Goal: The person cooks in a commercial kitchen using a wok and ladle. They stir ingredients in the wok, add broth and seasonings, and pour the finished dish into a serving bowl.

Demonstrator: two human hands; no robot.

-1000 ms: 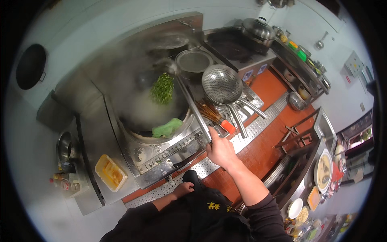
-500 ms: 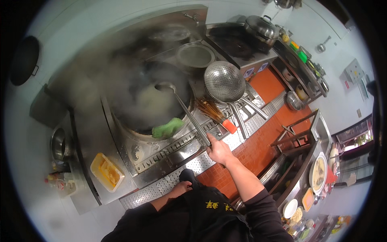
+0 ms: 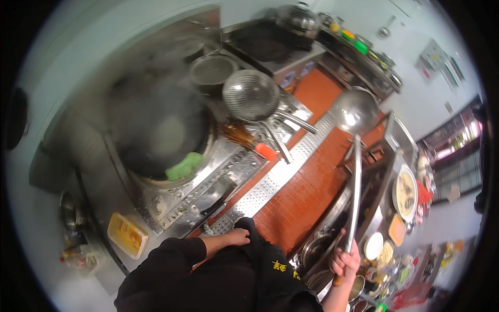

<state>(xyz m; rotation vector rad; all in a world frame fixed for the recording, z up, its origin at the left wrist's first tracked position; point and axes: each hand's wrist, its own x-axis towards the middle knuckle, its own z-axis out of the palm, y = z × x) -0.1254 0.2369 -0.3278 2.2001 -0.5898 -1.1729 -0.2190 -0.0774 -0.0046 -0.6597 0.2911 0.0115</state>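
Observation:
My right hand (image 3: 347,260) grips the end of a long-handled metal ladle (image 3: 357,177), with its shiny round bowl raised over the floor to the right of the stove. My left hand (image 3: 238,237) is in front of my body, its fingers curled on the black cloth of my apron (image 3: 262,260). Steam hangs over a large dark wok (image 3: 150,130) holding pale, cloudy liquid. A green cloth (image 3: 184,166) lies on the wok's near rim. Perforated metal strainers (image 3: 250,96) and a bamboo brush with a red band (image 3: 244,138) rest beside the wok.
A lidded steel pot (image 3: 304,18) stands on the far burner. At the left, a plastic tub (image 3: 127,235) of yellow food sits on the steel counter. Along the right runs a counter with an oval dish (image 3: 404,195), a white plate (image 3: 373,245) and several bowls.
My right hand has lifted the ladle out of the wok and swung it to the right, past the strainers. The view has turned right. My left hand stays by the apron.

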